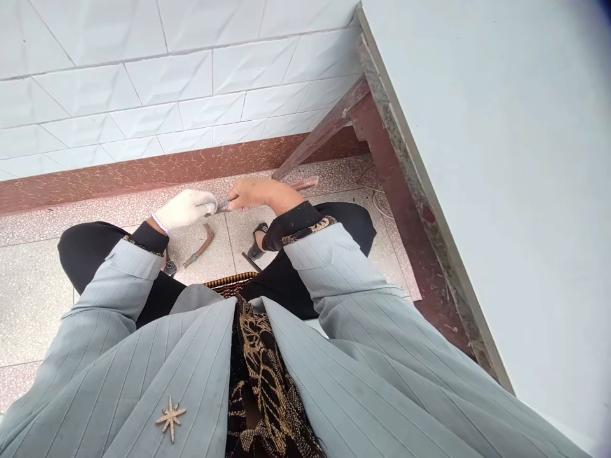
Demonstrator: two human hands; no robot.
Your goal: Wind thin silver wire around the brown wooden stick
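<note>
My left hand (184, 208), in a white knitted glove, has its fingers closed on one end of a short, narrow greyish piece (223, 206). My bare right hand (254, 193) grips the other end, so the piece spans the small gap between both hands. Its exact kind is too small to tell, and most of it is hidden by my fingers. On the floor just below my gloved hand lies a bent brown tool (200, 245) with a wood-like shaft. A thin dark bar (251, 262) shows near my right shoe (258, 240).
Ahead stands a white tiled wall (191, 76) with a reddish-brown skirting (143, 168). At right, a white-topped table (491, 159) has a slanting reddish wooden brace (324, 127). A striped woven edge (231, 283) shows between my legs. A cable (379, 203) lies at the table's foot.
</note>
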